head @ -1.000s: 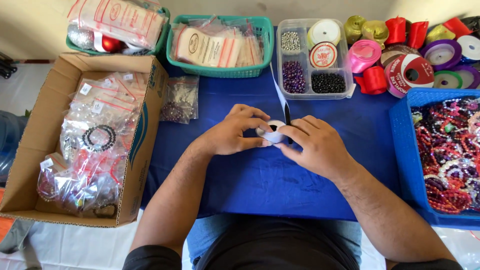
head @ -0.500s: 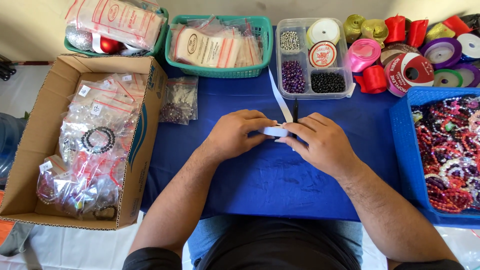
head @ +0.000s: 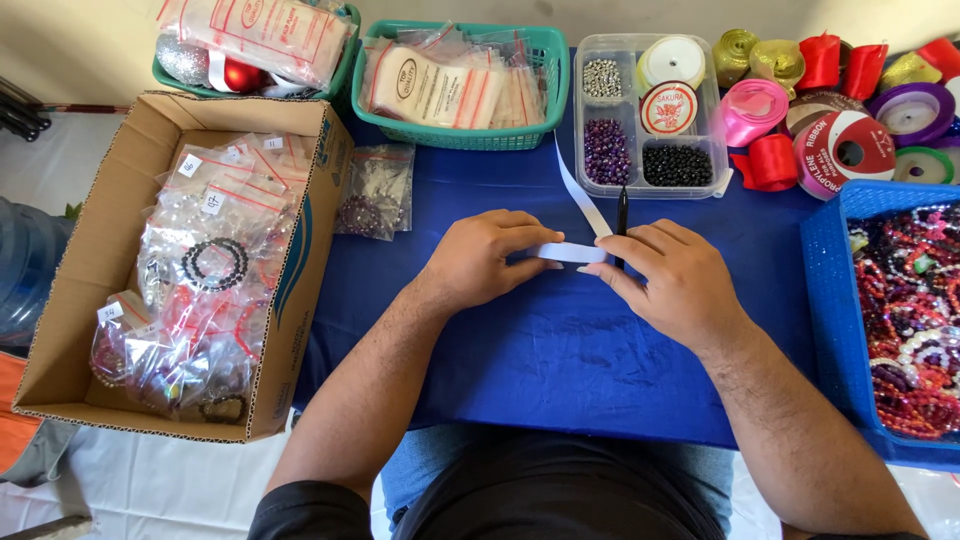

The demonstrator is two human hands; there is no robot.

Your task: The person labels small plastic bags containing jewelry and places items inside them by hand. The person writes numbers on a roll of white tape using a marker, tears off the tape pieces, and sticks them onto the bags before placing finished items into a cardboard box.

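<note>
Ribbon (head: 572,252), white and narrow, is lying stretched between both hands at the middle of the blue-clothed worktop (head: 560,350), its free tail running up toward the clear bead tray (head: 650,105). The left hand (head: 482,262) is pinching one end with thumb and fingers, its grip clenched on the strip; the right hand (head: 672,282) is grasping the other end and is also holding a black pen (head: 622,212) that is pointing away from the body, just short of the tray. Nothing is standing between the hands and the ribbon, though the tray is sitting close behind them. A cardboard box (head: 95,290) full of bagged bracelets is resting to the left, a single clear bag (head: 372,190) is lying beside it on the cloth, and two green baskets (head: 455,130) of packets are sitting along the far edge. Spools (head: 830,130) in pink, red, gold and purple are crowding the far right corner, and a blue crate (head: 825,300) of beaded strings is sitting at the right, near the right forearm. Compared with a second ago, the hands are sitting further apart: then they were bunched together over a small white roll, and now a flat length of ribbon is showing between them, with the pen more plainly visible.
</note>
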